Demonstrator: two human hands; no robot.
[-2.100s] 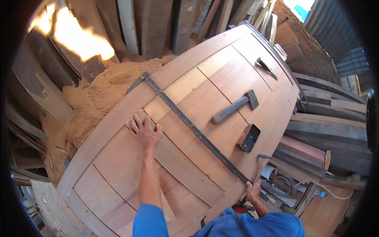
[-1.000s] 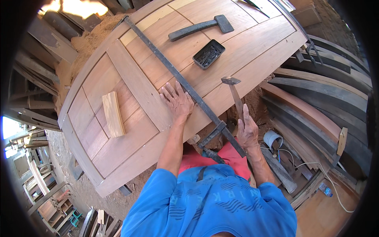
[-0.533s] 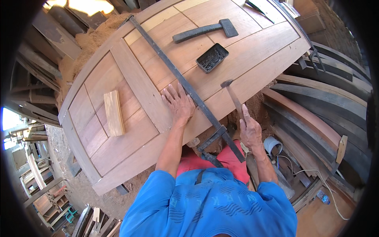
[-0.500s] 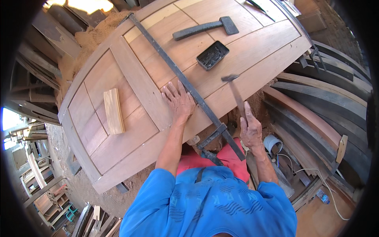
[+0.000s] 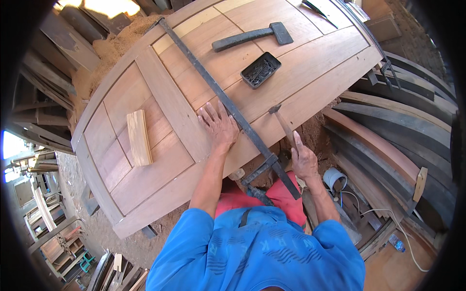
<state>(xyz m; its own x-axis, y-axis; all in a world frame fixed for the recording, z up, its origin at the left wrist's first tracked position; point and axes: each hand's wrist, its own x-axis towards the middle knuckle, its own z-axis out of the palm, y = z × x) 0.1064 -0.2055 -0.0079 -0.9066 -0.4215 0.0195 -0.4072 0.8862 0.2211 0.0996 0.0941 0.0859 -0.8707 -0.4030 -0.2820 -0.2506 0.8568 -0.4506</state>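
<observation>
Head view. We take the left hand (image 5: 218,127) as the dial centre, with twelve o'clock toward the upper edge. We find this hand laid palm down, fingers spread, on the wooden panel (image 5: 175,109), which lies in front of the person in the blue shirt (image 5: 257,247). The bar clamp (image 5: 246,127) crosses the panel just beside the fingertips, running from eleven o'clock to between four and five. The right hand (image 5: 304,159), near four o'clock, is wrapped around the handle of the hammer (image 5: 283,122). We locate the hammer at three o'clock, its head over the panel; we cannot tell whether the head touches the wood. At one o'clock we note the black tray (image 5: 268,76) containing dark nails (image 5: 259,69); beyond it, between twelve and one, lies the dark mallet (image 5: 252,38). The pale wood block (image 5: 140,139) rests on the panel at nine o'clock. Sawdust (image 5: 114,48) lies at ten, past the panel's rim.
</observation>
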